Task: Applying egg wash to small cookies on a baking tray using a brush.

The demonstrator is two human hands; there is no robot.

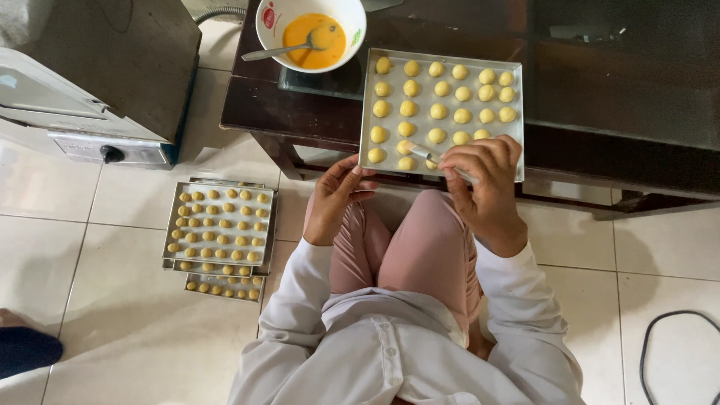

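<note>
A metal baking tray (pixel 424 124) with several round yellow dough balls (pixel 438 111) rests on the edge of a dark low table (pixel 255 97). My right hand (pixel 487 184) holds a small brush (pixel 431 156), its tip touching a dough ball at the tray's near edge. My left hand (pixel 336 196) grips the tray's near left corner with the thumb on its rim. A white bowl (pixel 310 31) of orange egg wash with a spoon (pixel 281 51) in it stands on the table just left of the tray.
On the tiled floor to my left lies a stack of trays (pixel 219 232) filled with several dough balls. A small oven (pixel 90 82) stands at the far left. A black cable (pixel 675 337) curls on the floor at right. My pink-clad knees (pixel 420 247) sit under the table edge.
</note>
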